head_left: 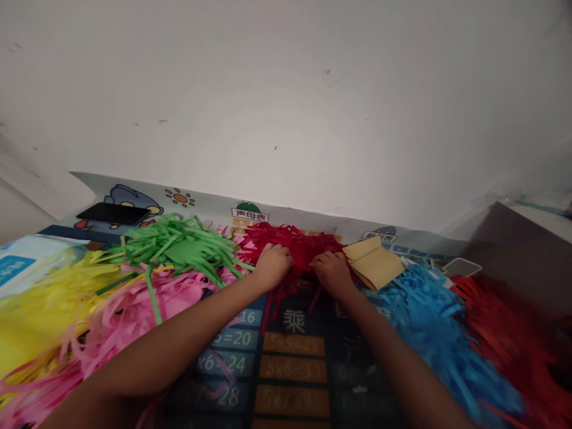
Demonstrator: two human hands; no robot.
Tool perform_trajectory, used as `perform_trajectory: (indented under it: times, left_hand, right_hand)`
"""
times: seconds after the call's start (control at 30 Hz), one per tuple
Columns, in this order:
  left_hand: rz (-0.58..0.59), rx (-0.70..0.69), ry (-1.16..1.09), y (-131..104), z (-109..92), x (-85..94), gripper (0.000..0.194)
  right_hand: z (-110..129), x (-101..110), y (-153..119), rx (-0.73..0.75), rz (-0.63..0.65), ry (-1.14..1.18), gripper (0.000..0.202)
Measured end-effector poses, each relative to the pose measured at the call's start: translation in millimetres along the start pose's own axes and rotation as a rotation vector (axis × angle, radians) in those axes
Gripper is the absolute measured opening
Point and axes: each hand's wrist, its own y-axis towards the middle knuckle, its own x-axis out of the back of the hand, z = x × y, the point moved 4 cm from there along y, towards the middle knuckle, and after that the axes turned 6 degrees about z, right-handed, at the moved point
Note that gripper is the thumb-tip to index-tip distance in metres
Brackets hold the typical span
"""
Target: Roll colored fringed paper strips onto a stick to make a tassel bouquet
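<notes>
A pile of dark red paper strips lies at the far middle of the mat, some strips hanging toward me. My left hand grips its left side with curled fingers. On its right side my right hand is closed over the paper too, fingertips pointing inward. A small gap with red paper separates the two hands. Just right of my right hand rests a folded tan paper. Green paper strips are heaped left of my left hand. My fingertips are partly hidden in the red paper.
Pink strips and yellow strips spread on the left; blue strips and orange-red strips on the right. A black phone lies at the back left. The printed mat curls up against the white wall.
</notes>
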Motion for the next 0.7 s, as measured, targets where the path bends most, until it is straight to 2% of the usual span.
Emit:
perform_trajectory:
  times: [0.13, 0.3, 0.5, 0.63, 0.7]
  left_hand:
    - [-0.047, -0.025, 0.001, 2.0, -9.5, 6.6, 0.021]
    - [-0.049, -0.063, -0.001, 5.8, -16.0, 1.9, 0.017]
    - [-0.044, -0.074, -0.076, 14.4, -11.9, 4.0, 0.017]
    - [-0.031, -0.041, -0.190, 20.6, -4.3, 11.4, 0.008]
    - [-0.006, -0.012, -0.269, 26.0, 2.2, 11.9, 0.014]
  right_hand:
    - [-0.6, 4.9, 3.2, -0.055, -0.041, 0.034, 0.016]
    - [-1.2, 8.7, 5.4, -0.102, -0.079, 0.089, 0.010]
    - [-5.9, 8.8, 6.2, -0.140, -0.093, 0.138, 0.010]
    - [-10.3, 13.6, 3.5, -0.105, -0.085, 0.164, 0.012]
    - [-8.6, 18.2, -0.9, -0.114, -0.107, 0.151, 0.010]
